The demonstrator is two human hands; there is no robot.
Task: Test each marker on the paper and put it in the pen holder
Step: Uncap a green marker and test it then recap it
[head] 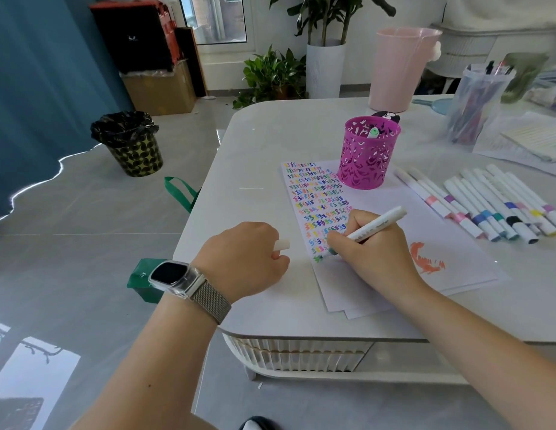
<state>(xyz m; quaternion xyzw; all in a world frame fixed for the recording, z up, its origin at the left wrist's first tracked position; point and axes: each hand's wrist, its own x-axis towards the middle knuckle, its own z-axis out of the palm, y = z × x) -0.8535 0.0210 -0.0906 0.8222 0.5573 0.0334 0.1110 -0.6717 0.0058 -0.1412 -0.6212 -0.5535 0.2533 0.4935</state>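
Near the table's front edge, right hand [374,243] grips white marker [371,229], tip on the paper [394,274] by the scribble rows. Left hand [244,259], curled, holds its cap [282,245] just left of the sheet. Pen holder [367,152] stands on the paper's far edge; remaining markers [487,203] lie toward the right edge.

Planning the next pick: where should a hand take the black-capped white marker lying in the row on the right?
Pinch the black-capped white marker at its bare white barrel from above; neighbouring markers lie close on both sides, leaving only the top exposed.
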